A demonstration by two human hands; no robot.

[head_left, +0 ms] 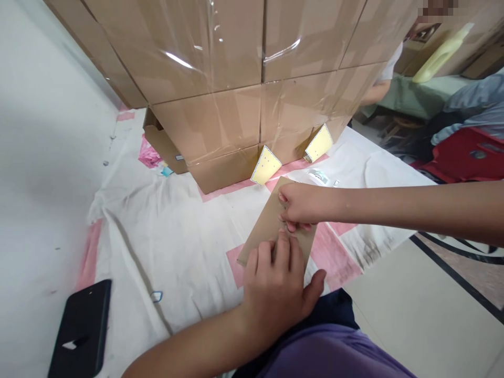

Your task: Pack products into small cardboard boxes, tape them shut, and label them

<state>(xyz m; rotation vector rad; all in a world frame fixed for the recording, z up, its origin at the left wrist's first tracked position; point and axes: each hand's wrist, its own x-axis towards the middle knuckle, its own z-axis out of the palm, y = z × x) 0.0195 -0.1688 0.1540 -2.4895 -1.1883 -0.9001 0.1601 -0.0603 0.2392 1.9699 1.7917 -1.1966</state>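
Note:
A flat brown cardboard piece (264, 227) lies on a white and pink cloth (173, 241) spread on the floor. My left hand (275, 286) rests on its near end, fingers laid together and pressing down, thumb out to the right. My right hand (301, 205) comes in from the right and sits on the far part of the cardboard, fingers curled in a pinch; what they grip is too small to make out. The two hands nearly touch at the fingertips.
A tall stack of plastic-wrapped cardboard boxes (236, 79) stands just beyond, with two yellow cards (266, 165) leaning against its base. A black phone (81, 331) lies at lower left by the white wall. Another person sits at upper right near a red object (464, 155).

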